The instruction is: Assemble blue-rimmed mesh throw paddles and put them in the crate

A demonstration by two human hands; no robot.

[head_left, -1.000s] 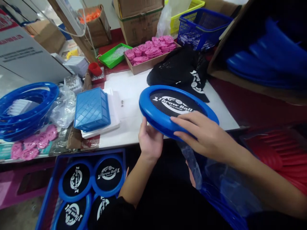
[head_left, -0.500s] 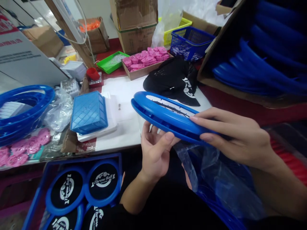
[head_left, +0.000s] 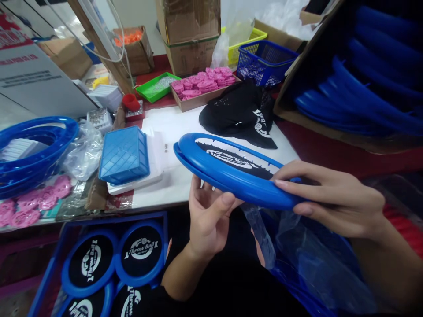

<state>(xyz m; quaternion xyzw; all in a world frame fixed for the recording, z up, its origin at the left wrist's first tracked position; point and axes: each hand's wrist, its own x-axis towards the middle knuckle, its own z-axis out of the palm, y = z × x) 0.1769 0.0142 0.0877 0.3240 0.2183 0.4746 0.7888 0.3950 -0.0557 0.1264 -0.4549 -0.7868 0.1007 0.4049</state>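
A blue plastic ring (head_left: 228, 176) with black "Throw Ball" fabric inside it is held tilted above the white work surface. The ring is made of two rims, and a narrow gap shows between them at its left end. My right hand (head_left: 337, 198) pinches its right end, fingers on top and thumb at the near edge. Beneath the near side, my left hand (head_left: 211, 220) bears it on curled fingers partly hidden by the rim; its thumb lies near the lower rim. Black printed fabric pieces (head_left: 234, 112) lie in a pile just beyond the ring.
Finished-looking discs (head_left: 142, 248) fill a blue crate at lower left. A blue basket (head_left: 124, 154) sits upside down on white sheets. Blue rings (head_left: 36, 171) are stacked at left, more (head_left: 357, 92) in a carton at right. Pink parts (head_left: 205, 83) fill a tray behind.
The ring has tipped so more of its top face and printed fabric show, and its gap looks narrower. Both hands moved slightly down, the left one a little leftward, the right one rightward.
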